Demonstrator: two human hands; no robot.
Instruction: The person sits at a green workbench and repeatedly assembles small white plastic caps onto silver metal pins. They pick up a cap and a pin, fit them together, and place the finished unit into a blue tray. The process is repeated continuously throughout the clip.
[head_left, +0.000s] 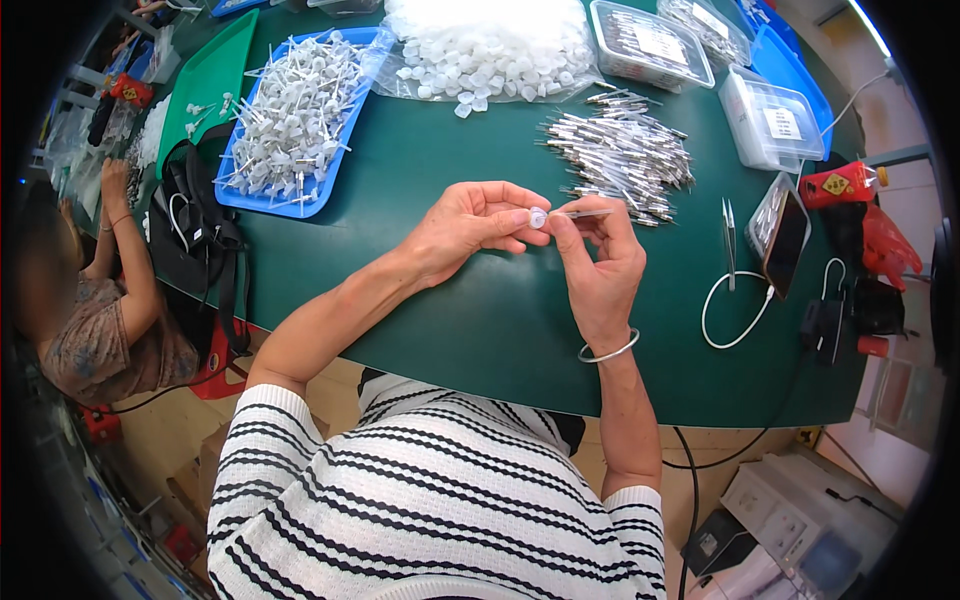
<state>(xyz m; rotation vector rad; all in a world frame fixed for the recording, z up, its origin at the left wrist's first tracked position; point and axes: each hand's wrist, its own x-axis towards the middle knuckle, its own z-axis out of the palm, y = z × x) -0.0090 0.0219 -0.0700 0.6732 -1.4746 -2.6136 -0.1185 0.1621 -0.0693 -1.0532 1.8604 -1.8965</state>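
Over the middle of the green table, my left hand point(470, 225) pinches a small translucent white plastic cap point(538, 217) between thumb and fingers. Close beside it, my right hand point(603, 262) grips a thin metal-and-clear rod point(588, 212), whose end meets the cap or lies right at it; my fingertips hide the exact contact. Beyond my right hand lies a loose heap of similar slim metal rods point(625, 155). Ahead, a large pile of white caps point(490, 50) spreads over a clear plastic bag. A blue tray point(318, 205) at the left bears many caps with rods fitted in them.
To the left are a green tray point(222, 65) and a black bag point(190, 215), with a person point(110, 300) seated beyond. On the right lie tweezers point(729, 240), a phone point(786, 245) and a white cable point(712, 310). Clear plastic boxes point(650, 45) stand at the back right.
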